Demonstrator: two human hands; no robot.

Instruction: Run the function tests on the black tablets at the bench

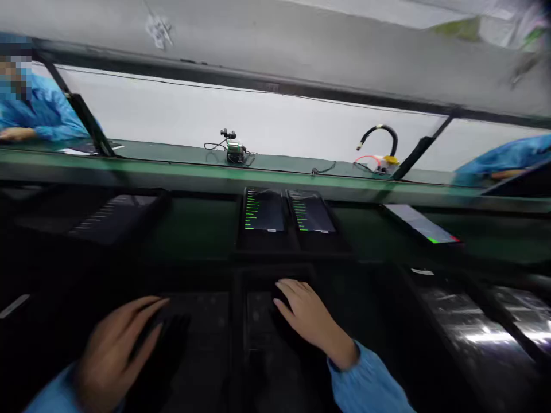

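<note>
A head camera looks down on a dim workbench, and motion blur softens the near things.

Nearest, at 7 o'clock, the left hand (118, 350) in a blue sleeve curls around a dark flat slab (161, 350), fingers bent along its upper edge; whether it grips or only rests there cannot be told. At 6 o'clock, the right hand (307, 318) lies palm down with its fingers loosely together on a black tray (258, 321), fingertips over a small dark thing too blurred to name. Neither hand pinches anything that shows clearly.

The slab looks thin, rigid and smooth, probably a glass-faced device: likely light, slippery on its face and easily cracked. It would be best held by its long edges, not its face.

At 4 o'clock, shiny dark trays (477, 327) catch the light.

Farther off, at 12 o'clock, two phones (288, 212) lie side by side, just touching, their screens showing green lines of text. At 2 o'clock, another phone (424, 225) lies tilted, with a green and red strip on its screen. At 10 o'clock sits a dark stack (112, 215), unclear.

Beyond, a green belt (172, 172) crosses the view. On it are a small wired part (235, 150) at 12 o'clock and a looped black cable (381, 148) at 1 o'clock. Co-workers in blue sleeves (47, 112) work at the far corners.
</note>
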